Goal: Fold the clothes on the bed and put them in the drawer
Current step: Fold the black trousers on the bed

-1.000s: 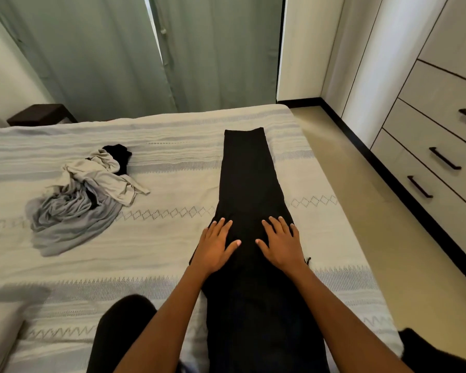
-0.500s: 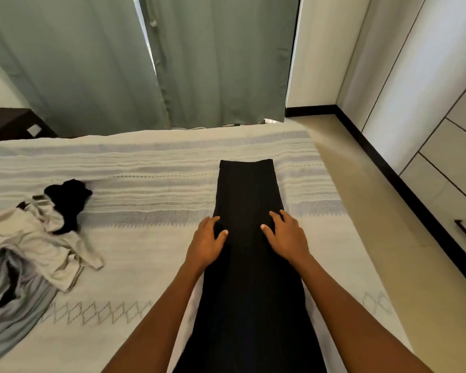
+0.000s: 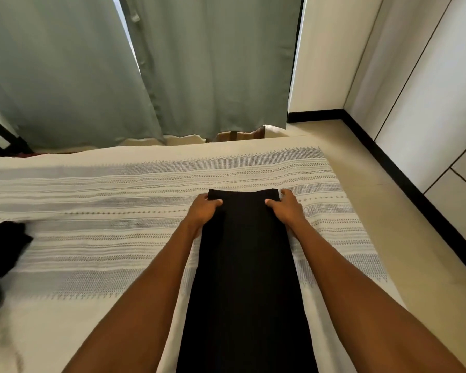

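Trousers (image 3: 246,265) lay lengthwise, running from the bed's (image 3: 119,238) near edge toward its far edge. Left hand (image 3: 203,211) and right hand (image 3: 287,208) each pinched a far corner.

Matt black cloth trousers (image 3: 246,265)

Black trousers (image 3: 246,265): near end runs off the bottom edge.
Black garment (image 3: 0,254), left of the trousers: cut by the left edge, blurred.
Fingers of both hands: tucked under the trousers' far corners.
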The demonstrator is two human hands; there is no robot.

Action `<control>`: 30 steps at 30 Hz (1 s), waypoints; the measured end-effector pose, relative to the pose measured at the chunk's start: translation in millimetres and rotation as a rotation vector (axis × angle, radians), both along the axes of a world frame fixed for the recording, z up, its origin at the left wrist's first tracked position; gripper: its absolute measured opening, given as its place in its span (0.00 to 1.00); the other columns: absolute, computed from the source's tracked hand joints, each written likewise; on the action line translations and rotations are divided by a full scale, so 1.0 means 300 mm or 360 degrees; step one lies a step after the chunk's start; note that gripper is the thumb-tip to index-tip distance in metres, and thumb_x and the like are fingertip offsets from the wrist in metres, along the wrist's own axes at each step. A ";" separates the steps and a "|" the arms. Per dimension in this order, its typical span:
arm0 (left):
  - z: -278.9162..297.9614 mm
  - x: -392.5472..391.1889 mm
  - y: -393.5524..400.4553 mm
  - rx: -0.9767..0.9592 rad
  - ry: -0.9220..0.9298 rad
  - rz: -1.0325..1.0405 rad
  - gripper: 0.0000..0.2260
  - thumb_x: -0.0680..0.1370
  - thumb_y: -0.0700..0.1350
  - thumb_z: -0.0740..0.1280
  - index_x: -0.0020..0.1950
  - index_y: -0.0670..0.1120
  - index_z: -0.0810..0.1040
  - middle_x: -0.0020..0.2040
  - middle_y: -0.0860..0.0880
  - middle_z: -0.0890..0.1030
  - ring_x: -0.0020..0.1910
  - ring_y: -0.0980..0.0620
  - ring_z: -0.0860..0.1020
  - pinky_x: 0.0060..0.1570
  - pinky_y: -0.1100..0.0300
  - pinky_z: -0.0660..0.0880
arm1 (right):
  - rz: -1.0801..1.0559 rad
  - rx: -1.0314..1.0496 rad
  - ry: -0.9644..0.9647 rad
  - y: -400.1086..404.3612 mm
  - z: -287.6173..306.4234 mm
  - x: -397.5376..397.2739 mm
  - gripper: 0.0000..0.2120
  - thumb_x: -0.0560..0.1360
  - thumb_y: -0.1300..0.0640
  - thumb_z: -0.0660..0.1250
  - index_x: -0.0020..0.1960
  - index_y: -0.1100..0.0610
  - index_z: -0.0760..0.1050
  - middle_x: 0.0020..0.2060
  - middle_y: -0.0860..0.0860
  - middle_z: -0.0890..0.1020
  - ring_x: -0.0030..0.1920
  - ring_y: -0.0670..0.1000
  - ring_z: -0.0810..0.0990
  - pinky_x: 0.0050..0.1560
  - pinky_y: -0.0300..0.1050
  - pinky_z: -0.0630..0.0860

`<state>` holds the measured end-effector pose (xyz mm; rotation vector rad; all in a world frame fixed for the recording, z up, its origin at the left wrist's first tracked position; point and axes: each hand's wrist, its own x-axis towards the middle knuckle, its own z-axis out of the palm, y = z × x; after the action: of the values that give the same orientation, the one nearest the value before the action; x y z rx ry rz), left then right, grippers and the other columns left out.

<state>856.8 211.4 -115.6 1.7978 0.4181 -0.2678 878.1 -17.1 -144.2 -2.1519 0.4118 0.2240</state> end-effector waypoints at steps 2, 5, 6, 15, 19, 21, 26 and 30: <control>-0.024 0.073 -0.007 -0.0087 0.0059 0.0014 0.05 0.79 0.41 0.68 0.52 0.43 0.83 0.52 0.41 0.85 0.47 0.44 0.84 0.53 0.47 0.81 | -0.0077 0.0213 0.0034 -0.012 -0.070 0.108 0.32 0.66 0.36 0.74 0.67 0.48 0.75 0.61 0.50 0.82 0.64 0.59 0.78 0.65 0.58 0.74; -0.079 0.139 0.007 -0.0185 0.0174 0.0202 0.07 0.78 0.39 0.68 0.54 0.39 0.82 0.50 0.40 0.85 0.45 0.42 0.83 0.46 0.49 0.81 | -0.0144 0.0571 0.0002 -0.030 -0.202 0.194 0.23 0.59 0.36 0.76 0.49 0.47 0.84 0.41 0.47 0.87 0.48 0.56 0.86 0.59 0.60 0.79; -0.090 0.142 0.010 -0.0222 0.0214 0.0224 0.08 0.78 0.40 0.68 0.55 0.39 0.82 0.50 0.40 0.84 0.46 0.42 0.83 0.45 0.49 0.81 | -0.0158 0.0682 -0.0015 -0.022 -0.176 0.163 0.15 0.65 0.43 0.76 0.48 0.50 0.84 0.40 0.49 0.87 0.47 0.56 0.86 0.58 0.60 0.80; 0.030 -0.116 0.020 0.0006 -0.0447 -0.0072 0.14 0.75 0.28 0.64 0.49 0.47 0.77 0.45 0.50 0.83 0.44 0.52 0.80 0.43 0.61 0.76 | 0.0107 0.0591 -0.0635 -0.044 0.028 -0.174 0.15 0.77 0.66 0.69 0.56 0.49 0.80 0.52 0.45 0.83 0.55 0.45 0.81 0.54 0.35 0.76; 0.075 -0.318 0.052 0.0500 -0.0750 -0.0337 0.19 0.71 0.35 0.64 0.50 0.58 0.83 0.47 0.58 0.83 0.49 0.61 0.80 0.53 0.59 0.76 | 0.0230 0.0033 -0.0932 -0.043 0.063 -0.407 0.18 0.73 0.64 0.65 0.58 0.49 0.83 0.52 0.45 0.81 0.54 0.45 0.78 0.58 0.42 0.74; 0.073 -0.437 0.061 0.0736 -0.0905 -0.0283 0.19 0.69 0.37 0.65 0.45 0.60 0.84 0.50 0.57 0.81 0.52 0.61 0.77 0.54 0.59 0.75 | 0.0162 -0.0121 -0.0978 -0.038 0.067 -0.551 0.18 0.72 0.64 0.66 0.56 0.47 0.84 0.54 0.45 0.76 0.55 0.46 0.74 0.57 0.41 0.72; 0.093 -0.907 0.046 0.0699 -0.0934 -0.0213 0.20 0.74 0.32 0.67 0.53 0.57 0.84 0.60 0.56 0.74 0.58 0.69 0.71 0.55 0.72 0.70 | 0.0063 -0.0243 -0.0937 -0.035 0.110 -1.007 0.18 0.76 0.62 0.69 0.58 0.41 0.82 0.51 0.43 0.69 0.48 0.46 0.74 0.45 0.45 0.79; 0.103 -1.180 0.056 0.0556 -0.0945 -0.0273 0.18 0.76 0.32 0.67 0.57 0.53 0.84 0.68 0.55 0.75 0.64 0.59 0.75 0.63 0.58 0.74 | -0.0026 -0.0261 -0.0978 -0.031 0.121 -1.288 0.19 0.78 0.59 0.69 0.62 0.38 0.80 0.53 0.41 0.70 0.47 0.47 0.75 0.44 0.45 0.81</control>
<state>502.6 228.2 -84.8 2.1489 -0.1217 0.2395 491.6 -26.5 -107.9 -2.2408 0.0903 -0.4887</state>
